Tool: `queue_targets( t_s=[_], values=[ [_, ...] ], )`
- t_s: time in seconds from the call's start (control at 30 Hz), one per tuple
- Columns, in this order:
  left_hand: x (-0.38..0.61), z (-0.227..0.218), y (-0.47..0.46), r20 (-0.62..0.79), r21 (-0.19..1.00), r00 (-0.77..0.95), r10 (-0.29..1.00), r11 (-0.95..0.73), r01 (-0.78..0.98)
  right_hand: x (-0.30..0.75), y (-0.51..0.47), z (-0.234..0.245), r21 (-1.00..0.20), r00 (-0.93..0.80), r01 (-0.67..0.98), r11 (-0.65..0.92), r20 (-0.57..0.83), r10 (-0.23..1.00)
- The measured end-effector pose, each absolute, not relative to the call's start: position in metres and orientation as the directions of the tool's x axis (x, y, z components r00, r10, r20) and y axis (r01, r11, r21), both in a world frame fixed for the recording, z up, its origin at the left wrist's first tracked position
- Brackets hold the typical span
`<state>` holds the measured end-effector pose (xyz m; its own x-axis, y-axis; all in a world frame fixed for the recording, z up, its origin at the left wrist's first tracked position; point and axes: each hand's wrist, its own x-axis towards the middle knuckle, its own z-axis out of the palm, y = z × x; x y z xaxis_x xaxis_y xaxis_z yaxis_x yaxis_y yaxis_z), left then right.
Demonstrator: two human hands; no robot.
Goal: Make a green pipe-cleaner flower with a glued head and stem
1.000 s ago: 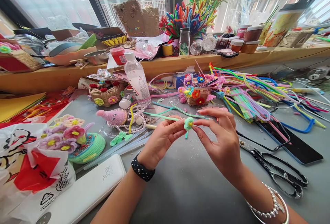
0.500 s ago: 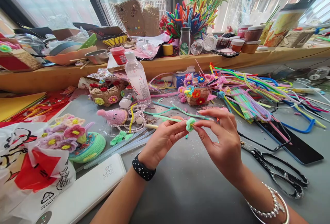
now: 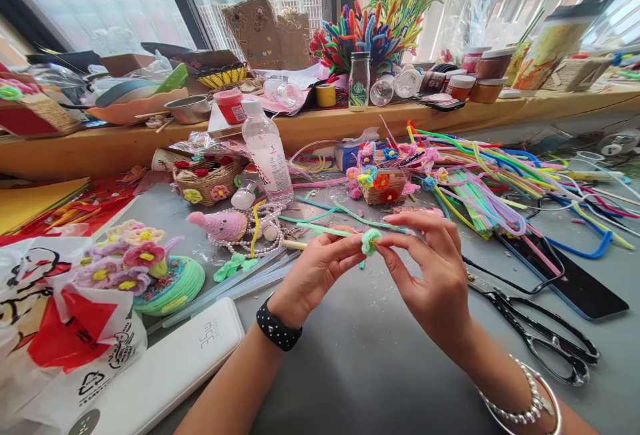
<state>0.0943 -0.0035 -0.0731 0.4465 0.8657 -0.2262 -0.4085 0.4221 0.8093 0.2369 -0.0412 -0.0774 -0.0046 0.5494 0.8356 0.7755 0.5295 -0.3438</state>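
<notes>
Between my two hands is a small mint-green curl of pipe cleaner, held above the grey table. My left hand pinches it from the left, and a straight pale-green length sticks out behind those fingers. From the right, my right hand grips its edge between thumb and index finger, with the other fingers raised. Some mint-green fuzzy pieces lie on the table left of my left hand. Black-handled scissors rest to the right of my right forearm.
A phone and a heap of coloured pipe cleaners lie at right. A clear bottle and a small flower-trimmed basket stand behind my hands. At left are a white power bank, a plastic bag and fuzzy flowers.
Almost nothing differs. Both hands keep their pinch on the green pipe cleaner, which sits nearly at the same spot with a very slight turn.
</notes>
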Motion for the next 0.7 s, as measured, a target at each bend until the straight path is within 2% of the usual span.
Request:
queue_targets(
  t_s=[0.7],
  values=[
    [0.0937, -0.0746, -0.0034, -0.227, 0.813, 0.454, 0.862, 0.424, -0.398, 0.2372, -0.0418, -0.0767, -0.350, -0.010, 0.775, 0.526, 0.825, 0.565]
  ],
)
